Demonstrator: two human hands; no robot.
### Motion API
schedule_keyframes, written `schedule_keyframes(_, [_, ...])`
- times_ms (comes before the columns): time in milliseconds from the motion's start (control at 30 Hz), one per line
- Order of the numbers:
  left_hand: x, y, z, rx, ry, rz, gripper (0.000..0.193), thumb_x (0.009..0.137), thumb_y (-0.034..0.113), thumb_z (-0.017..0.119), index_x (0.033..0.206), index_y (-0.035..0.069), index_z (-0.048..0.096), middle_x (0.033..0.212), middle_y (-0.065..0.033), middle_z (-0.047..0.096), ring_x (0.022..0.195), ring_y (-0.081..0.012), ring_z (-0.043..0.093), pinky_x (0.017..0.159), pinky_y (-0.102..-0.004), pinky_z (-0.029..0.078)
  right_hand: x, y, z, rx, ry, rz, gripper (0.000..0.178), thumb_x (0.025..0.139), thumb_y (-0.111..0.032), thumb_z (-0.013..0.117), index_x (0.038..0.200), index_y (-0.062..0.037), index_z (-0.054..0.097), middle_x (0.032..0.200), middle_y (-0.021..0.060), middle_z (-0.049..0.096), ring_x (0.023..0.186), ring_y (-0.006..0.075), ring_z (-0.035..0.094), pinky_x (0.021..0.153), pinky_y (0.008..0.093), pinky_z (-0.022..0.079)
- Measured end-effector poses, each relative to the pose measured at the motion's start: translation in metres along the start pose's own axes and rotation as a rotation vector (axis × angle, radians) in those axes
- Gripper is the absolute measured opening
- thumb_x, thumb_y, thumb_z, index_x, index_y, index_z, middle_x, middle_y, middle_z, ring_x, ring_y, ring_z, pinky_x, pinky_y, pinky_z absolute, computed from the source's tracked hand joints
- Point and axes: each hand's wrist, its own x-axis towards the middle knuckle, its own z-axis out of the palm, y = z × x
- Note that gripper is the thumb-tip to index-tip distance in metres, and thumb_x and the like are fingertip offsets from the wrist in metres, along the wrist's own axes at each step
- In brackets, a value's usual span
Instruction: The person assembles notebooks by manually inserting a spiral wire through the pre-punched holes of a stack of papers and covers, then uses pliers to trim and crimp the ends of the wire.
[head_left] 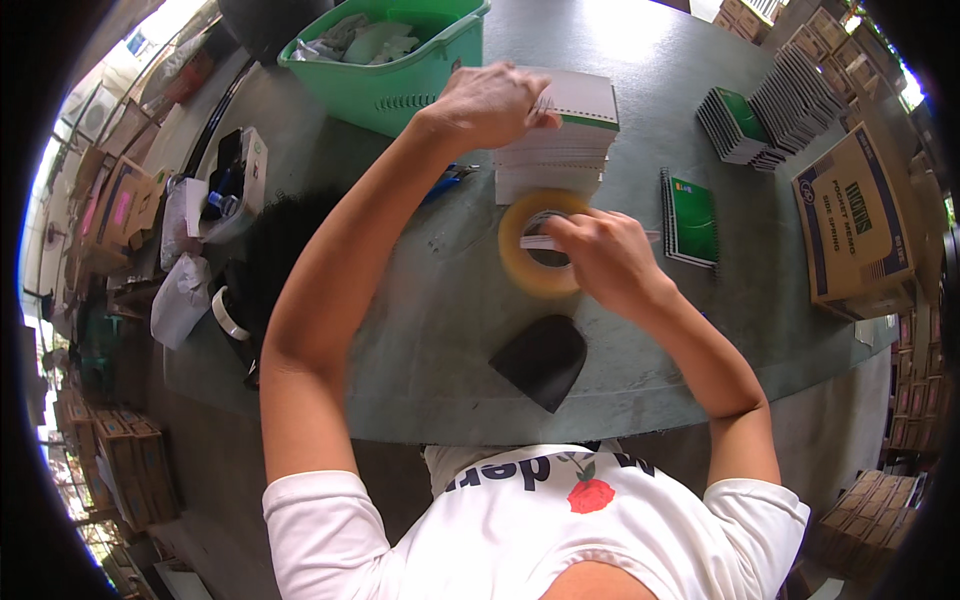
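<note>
My left hand (490, 105) is closed at the top of a tall stack of white hole-punched pages (575, 95). A dark spiral wire (405, 102) shows on both sides of its curled fingers. Over a roll of yellowish packing tape (518, 262), my right hand (612, 258) pinches a thin pale object whose kind I cannot make out; its ends stick out on either side of the fingers. Just right of that hand lies a green spiral notebook (690, 218). Nearer to me is a black rounded flat piece (543, 360).
A green bin (440, 80) holding plastic scraps stands at the back left. Blue-handled pliers (450, 182) lie beside the pages. Stacked notebooks (795, 95) and a cardboard box (860, 230) occupy the right. On the left sits a tray of small items (240, 185).
</note>
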Motion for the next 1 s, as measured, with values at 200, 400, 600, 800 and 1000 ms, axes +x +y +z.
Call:
schedule_keyframes(200, [-0.002,-0.005,0.009,0.086,0.124,0.167,0.014,0.081,0.006,0.052,0.091,0.006,0.061,0.087,-0.0094,0.066,0.091,-0.0248,0.063,0.074,-0.0360,0.051,-0.025,0.033,-0.016,0.049,-0.014,0.214,0.015,0.078,-0.001,0.056,0.092,-0.0065,0.058,0.077,0.0126,0.063,0.075,0.0299,0.062,0.066,0.0401,0.049])
schedule_keyframes(400, [-0.028,-0.014,-0.013,-0.130,0.458,0.170,0.012,0.078,0.007,0.058,0.087,0.003,0.063,0.080,-0.0101,0.065,0.078,-0.0242,0.063,0.068,-0.0347,0.050,0.006,0.031,-0.008,0.246,-0.208,0.184,0.025,0.081,-0.008,0.057,0.105,-0.0046,0.056,0.089,0.0162,0.064,0.083,0.0349,0.061,0.070,0.0437,0.048])
schedule_keyframes(600, [-0.099,0.009,-0.039,-0.585,0.160,0.173,0.017,0.074,0.002,0.063,0.090,0.008,0.065,0.079,-0.0072,0.061,0.072,-0.0224,0.062,0.066,-0.0336,0.050,0.024,0.078,-0.001,0.492,-0.384,0.129,0.040,0.085,-0.031,0.060,0.113,-0.0028,0.057,0.094,0.0166,0.064,0.086,0.0286,0.061,0.078,0.0349,0.048])
schedule_keyframes(800, [-0.096,0.045,0.067,-0.630,0.405,-0.036,0.018,0.072,0.007,0.071,0.087,0.005,0.062,0.075,-0.0034,0.054,0.075,-0.0159,0.057,0.064,-0.0316,0.047,0.037,0.069,-0.014,0.495,-0.677,0.140,0.042,0.073,-0.021,0.071,0.108,-0.0030,0.059,0.095,0.0161,0.064,0.084,0.0290,0.062,0.074,0.0371,0.048])
schedule_keyframes(1000, [-0.103,0.035,0.068,-1.121,0.144,-0.208,0.023,0.067,0.007,0.077,0.085,0.000,0.064,0.079,-0.0033,0.055,0.068,-0.0101,0.054,0.062,-0.0258,0.044,0.015,0.057,-0.032,0.420,-0.461,0.128,0.032,0.069,0.001,0.069,0.100,0.0001,0.060,0.090,0.0131,0.065,0.079,0.0236,0.064,0.069,0.0331,0.050])
